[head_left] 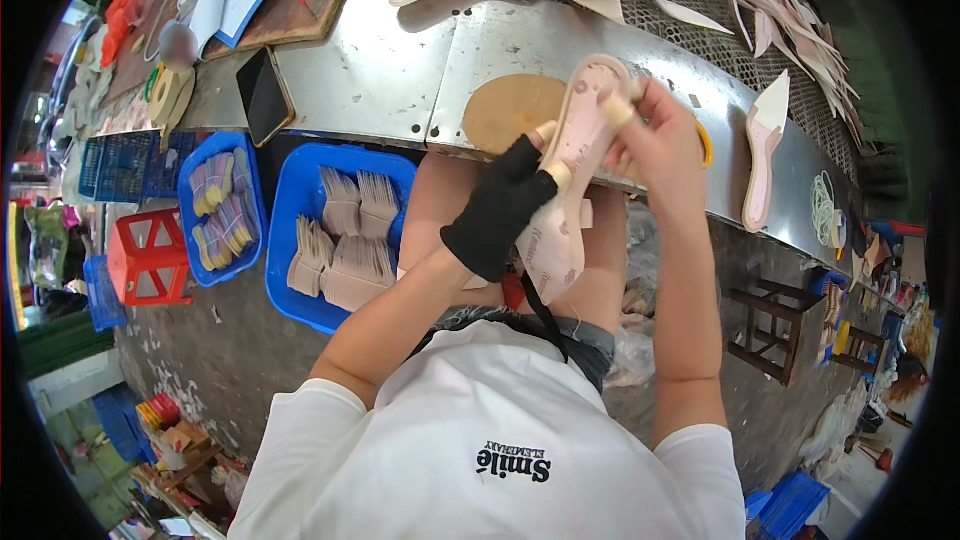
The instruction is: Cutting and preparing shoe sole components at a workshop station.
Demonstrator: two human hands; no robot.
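Observation:
Both my hands hold a pale pink, printed shoe insole (577,140) upright over my lap, at the metal table's edge. My left hand (500,208), in a black fingerless glove, grips its middle with the thumb on its face. At the upper, rounded end, my right hand (662,135) is closed on the insole's edge, with a pale cover on the thumb; motion blurs its fingers a little. The insole's wide part hangs down toward my thighs. Behind it lies a tan oval pad (510,112). Another pink insole (763,155) rests on the table's right part.
Pale insoles pile up on the mesh belt (690,60) beyond the metal table (370,60). A black phone (264,98) lies near its edge. Below at left stand a blue basin (280,295) of stacked insoles, a smaller blue basin (205,278) and a red stool (148,250).

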